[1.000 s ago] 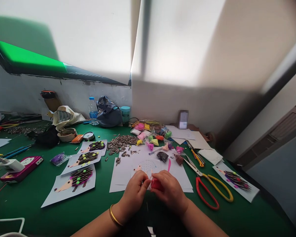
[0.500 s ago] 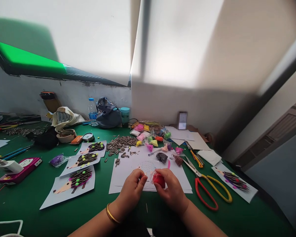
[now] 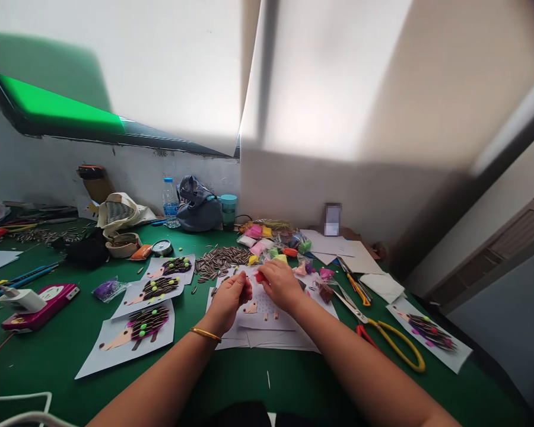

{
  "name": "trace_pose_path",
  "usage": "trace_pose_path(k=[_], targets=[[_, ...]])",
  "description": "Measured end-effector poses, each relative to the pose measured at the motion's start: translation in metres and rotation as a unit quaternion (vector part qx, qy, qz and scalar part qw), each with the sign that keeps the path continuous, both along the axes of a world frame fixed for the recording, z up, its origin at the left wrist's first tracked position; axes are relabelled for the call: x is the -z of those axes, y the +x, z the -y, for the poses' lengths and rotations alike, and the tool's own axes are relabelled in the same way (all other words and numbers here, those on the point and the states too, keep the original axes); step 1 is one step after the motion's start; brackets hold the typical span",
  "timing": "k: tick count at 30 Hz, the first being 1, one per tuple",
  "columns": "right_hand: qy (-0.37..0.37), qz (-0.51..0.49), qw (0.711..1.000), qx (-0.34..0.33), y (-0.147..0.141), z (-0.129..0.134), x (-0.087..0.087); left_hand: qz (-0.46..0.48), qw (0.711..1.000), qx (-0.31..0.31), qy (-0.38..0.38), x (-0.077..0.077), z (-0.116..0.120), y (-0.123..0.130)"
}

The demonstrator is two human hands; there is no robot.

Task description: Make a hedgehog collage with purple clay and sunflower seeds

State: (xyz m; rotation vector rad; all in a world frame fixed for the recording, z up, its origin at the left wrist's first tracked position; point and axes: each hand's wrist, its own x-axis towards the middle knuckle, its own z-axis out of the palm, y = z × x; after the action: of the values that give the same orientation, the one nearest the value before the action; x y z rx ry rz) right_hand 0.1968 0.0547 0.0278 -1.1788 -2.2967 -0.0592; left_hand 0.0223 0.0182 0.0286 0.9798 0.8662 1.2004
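1. Green table (image 3: 231, 385) spreads under everything I have out.
2. Three hedgehog pictures (image 3: 155, 289) on the left and another picture (image 3: 427, 332) on the right carry seeds and bright dots; I judge those four done.
3. Hedgehog drawing (image 3: 269, 305), on the paper between my wrists, has its snout and feet, but I see only bluish marks on its back: seeds and dots look left to do.
4. Seed heap (image 3: 220, 261) lies far left of that drawing.
5. Right hand (image 3: 280, 283) stretches farther, bent leftward above the drawing; my fingertips pinch a red lump (image 3: 260, 277) on their left.
6. Left hand (image 3: 231, 293) is raised, thumb against curled fingers; whether they grasp anything, I cannot tell.
7. Toothpick (image 3: 268, 379) lies nearest me.
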Motion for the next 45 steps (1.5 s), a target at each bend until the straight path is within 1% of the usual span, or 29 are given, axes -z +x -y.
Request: trace_pose_path(k=[2,3,6,9,12,14,17,20,22,27,29,31,34,36,38,40,45], targets=[[-0.014,0.04,0.999,0.004,-0.008,-0.01,0.004,0.014,1.0,0.01,-0.004,0.004,0.0,-0.003],[-0.017,0.052,0.998,0.017,-0.01,-0.012,0.007,0.016,1.0,0.013,-0.004,0.006,0.0,-0.004],[-0.009,0.044,0.996,0.08,-0.008,-0.01,0.013,0.016,1.0,0.012,-0.013,0.006,0.001,-0.009],[0.03,-0.009,0.993,0.116,0.007,0.006,0.014,0.015,1.0,0.007,-0.022,0.004,0.002,-0.011],[0.057,-0.06,0.99,0.114,0.027,0.031,0.016,0.004,1.0,0.007,-0.008,0.005,0.002,-0.009],[0.06,-0.083,0.989,0.111,0.038,0.047,0.02,-0.03,0.999,0.015,0.02,0.008,0.002,-0.007],[0.048,-0.098,0.987,0.117,0.05,0.066,0.028,-0.125,0.988,0.021,0.084,0.01,0.005,-0.004],[0.029,-0.083,0.99,0.107,0.054,0.079,0.032,-0.235,0.96,0.01,0.151,0.009,0.01,-0.003],[0.015,-0.066,0.992,0.106,0.054,0.086,0.035,-0.283,0.942,0.005,0.179,0.008,0.013,-0.005],[-0.004,-0.025,0.992,0.126,0.056,0.091,0.045,-0.336,0.917,-0.015,0.214,0.013,0.015,-0.012],[0.0,-0.023,0.991,0.13,0.057,0.09,0.047,-0.367,0.9,-0.022,0.235,0.015,0.015,-0.014],[-0.002,-0.023,0.991,0.134,0.057,0.089,0.047,-0.417,0.866,-0.014,0.276,0.017,0.016,-0.014],[-0.006,-0.023,0.99,0.138,0.055,0.089,0.046,-0.513,0.785,0.015,0.347,0.022,0.019,-0.009],[-0.004,-0.025,0.99,0.138,0.055,0.089,0.046,-0.567,0.736,0.025,0.369,0.025,0.021,-0.006],[-0.002,-0.027,0.99,0.136,0.055,0.089,0.045,-0.6,0.709,0.029,0.369,0.027,0.023,-0.004],[-0.003,-0.028,0.99,0.135,0.055,0.089,0.044,-0.615,0.7,0.031,0.36,0.029,0.024,-0.004],[-0.009,-0.028,0.99,0.138,0.055,0.089,0.045,-0.617,0.706,0.035,0.344,0.03,0.024,-0.008]])
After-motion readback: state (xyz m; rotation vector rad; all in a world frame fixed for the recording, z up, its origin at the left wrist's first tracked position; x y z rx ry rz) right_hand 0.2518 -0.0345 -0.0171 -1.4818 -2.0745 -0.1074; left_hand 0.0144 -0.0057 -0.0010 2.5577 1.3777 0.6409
